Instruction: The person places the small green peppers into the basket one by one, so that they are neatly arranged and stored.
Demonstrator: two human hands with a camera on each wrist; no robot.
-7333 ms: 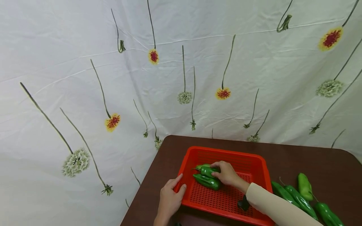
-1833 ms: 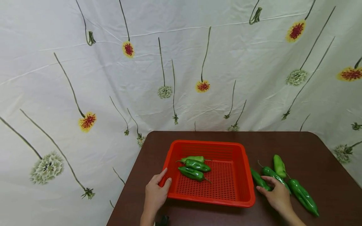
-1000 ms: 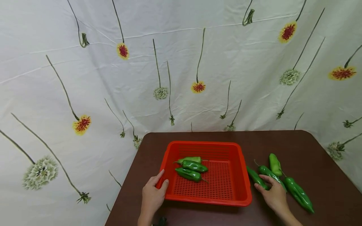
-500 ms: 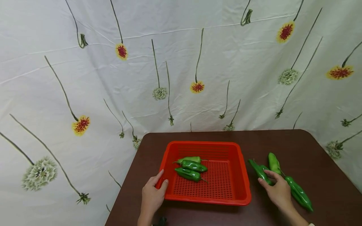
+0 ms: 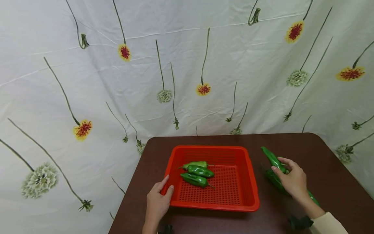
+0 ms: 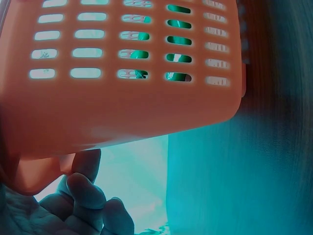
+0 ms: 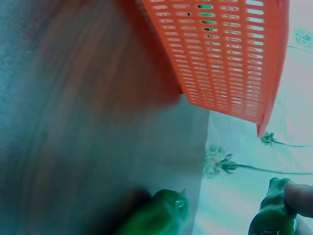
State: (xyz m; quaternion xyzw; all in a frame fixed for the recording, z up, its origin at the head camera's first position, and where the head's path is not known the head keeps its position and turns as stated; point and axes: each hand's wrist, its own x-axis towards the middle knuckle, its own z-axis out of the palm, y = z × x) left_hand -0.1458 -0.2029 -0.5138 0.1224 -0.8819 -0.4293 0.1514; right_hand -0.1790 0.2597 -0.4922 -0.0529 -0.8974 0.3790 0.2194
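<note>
White cloth (image 5: 222, 52) printed with flowers (image 5: 82, 129) hangs behind a dark brown table (image 5: 277, 141).

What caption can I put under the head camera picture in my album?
Left hand on a red basket of three green peppers, right hand holding another pepper.

A bright red rectangular plastic basket (image 5: 214, 208) bears a grid of slots; within it, one pale yellow-green tapered pepper (image 5: 195, 164) lies with two glossy dark green peppers (image 5: 201, 171). The long, smooth pepper (image 5: 271, 157) in the right hand (image 5: 293, 180) is shiny deep green. Behind the dark reddish-brown table (image 5: 228, 224), the white cloth backdrop (image 5: 131, 87) carries printed red-and-yellow blooms (image 5: 203, 89), pale dandelion heads (image 5: 164, 96) and thin dark stems (image 5: 159, 63).
</note>
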